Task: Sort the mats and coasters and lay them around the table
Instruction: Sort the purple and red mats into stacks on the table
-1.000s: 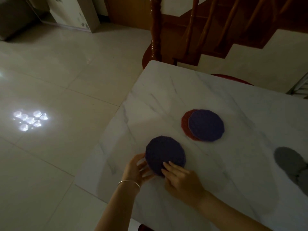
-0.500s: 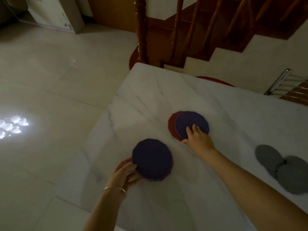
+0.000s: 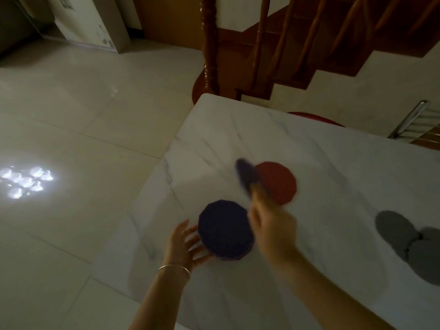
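Observation:
A stack of round dark purple mats lies near the white marble table's left edge. My left hand touches the stack's left rim with spread fingers. My right hand, blurred by motion, holds another purple mat tilted on edge above the table. Behind it a round red mat lies flat and uncovered. Grey round mats overlap at the right edge of the view.
A red chair seat shows behind the table's far edge, with a metal chair back at the right. A wooden staircase post stands beyond the table corner. Tiled floor lies to the left.
My right hand moved from the purple stack to the mats behind it and lifted the purple mat off the red one. My left hand stayed at the stack's rim.

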`<move>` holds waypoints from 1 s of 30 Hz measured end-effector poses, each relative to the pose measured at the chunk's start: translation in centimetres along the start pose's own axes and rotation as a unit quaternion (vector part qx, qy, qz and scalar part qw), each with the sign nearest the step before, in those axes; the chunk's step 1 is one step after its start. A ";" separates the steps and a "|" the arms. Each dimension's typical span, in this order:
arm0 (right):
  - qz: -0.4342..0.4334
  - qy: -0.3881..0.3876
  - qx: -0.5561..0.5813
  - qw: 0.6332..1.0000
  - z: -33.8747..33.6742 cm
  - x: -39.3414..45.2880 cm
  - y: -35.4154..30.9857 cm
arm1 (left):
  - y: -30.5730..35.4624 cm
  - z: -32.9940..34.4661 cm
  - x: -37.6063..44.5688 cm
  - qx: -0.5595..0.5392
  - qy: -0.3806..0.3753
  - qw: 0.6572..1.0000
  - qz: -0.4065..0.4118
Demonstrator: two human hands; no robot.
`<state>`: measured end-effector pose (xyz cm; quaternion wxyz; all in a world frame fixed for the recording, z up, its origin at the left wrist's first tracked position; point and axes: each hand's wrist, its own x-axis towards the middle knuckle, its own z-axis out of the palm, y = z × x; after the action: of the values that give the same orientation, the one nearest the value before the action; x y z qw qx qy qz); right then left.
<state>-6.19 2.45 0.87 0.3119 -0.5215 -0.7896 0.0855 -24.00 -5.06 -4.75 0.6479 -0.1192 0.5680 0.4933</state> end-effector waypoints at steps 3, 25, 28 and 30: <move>-0.128 -0.101 -0.060 0.985 2.9 -5.0 -2.2 | -0.1 0.0 -0.1 0.006 -0.002 1.000 0.002; 0.145 -0.353 -0.125 0.916 7.0 4.0 11.4 | -1.3 -1.3 0.6 0.045 -0.040 0.997 0.053; 0.074 -0.372 -0.219 0.899 7.5 3.8 12.1 | -1.2 -1.2 0.5 0.065 -0.030 0.995 0.070; -0.027 -0.355 -0.289 0.889 7.5 3.7 11.6 | -1.2 -1.1 0.5 0.075 -0.021 0.994 0.077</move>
<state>-2.56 12.24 -8.87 -0.1514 -0.5020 -0.8511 0.0240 -23.79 -6.18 -6.08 0.6267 -0.0159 0.5970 0.5005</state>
